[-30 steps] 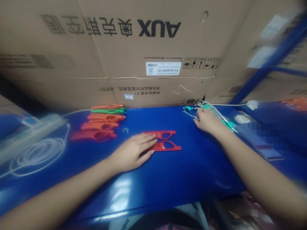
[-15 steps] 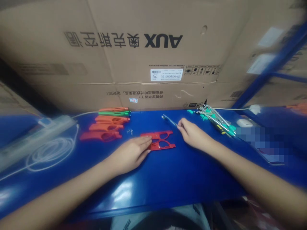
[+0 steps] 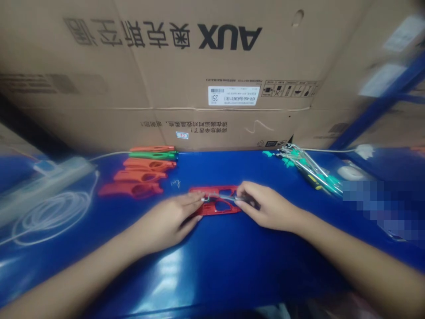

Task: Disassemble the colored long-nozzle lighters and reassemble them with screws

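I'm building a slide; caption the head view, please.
Left hand on two red parts, right hand holding a slender piece over them, blue table beneath.

Dim light, pale glare on blue tabletop (image 3: pixel 229 261), blurred stretched edges, pixelated patch (image 3: pixel 375 206) at right

We see smooth, faintly shiny plastic in the red handle shells (image 3: pixel 210 209), the orange handles (image 3: pixel 136 176) and the green handle (image 3: pixel 152 155). Our desk (image 3: pixel 239 266) has a slick, glossy surface that throws back a pale glare, while the slim rods (image 3: pixel 310 165) look like bright metal. The carton (image 3: pixel 133 95) is matt cardboard bearing a smooth paper label (image 3: pixel 233 95).
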`<action>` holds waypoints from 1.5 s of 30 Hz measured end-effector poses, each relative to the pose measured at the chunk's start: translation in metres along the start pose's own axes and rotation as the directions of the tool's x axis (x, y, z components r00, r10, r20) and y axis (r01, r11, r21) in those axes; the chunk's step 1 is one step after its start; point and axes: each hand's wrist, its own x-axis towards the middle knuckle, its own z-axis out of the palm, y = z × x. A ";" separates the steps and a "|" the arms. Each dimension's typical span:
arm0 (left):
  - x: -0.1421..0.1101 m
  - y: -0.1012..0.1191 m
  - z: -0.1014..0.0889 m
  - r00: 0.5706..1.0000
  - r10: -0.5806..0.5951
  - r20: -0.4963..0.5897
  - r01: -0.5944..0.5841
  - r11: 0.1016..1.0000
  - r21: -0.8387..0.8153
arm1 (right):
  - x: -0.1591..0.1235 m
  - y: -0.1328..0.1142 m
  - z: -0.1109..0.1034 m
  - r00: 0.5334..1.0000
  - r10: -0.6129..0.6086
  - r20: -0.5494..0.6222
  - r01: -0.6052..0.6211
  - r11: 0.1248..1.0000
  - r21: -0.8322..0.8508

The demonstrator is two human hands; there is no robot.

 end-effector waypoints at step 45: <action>0.012 -0.001 0.017 0.918 -0.002 -0.397 -0.102 0.965 -0.241 | -0.005 0.005 -0.012 0.972 -0.186 0.142 0.190 0.982 -0.014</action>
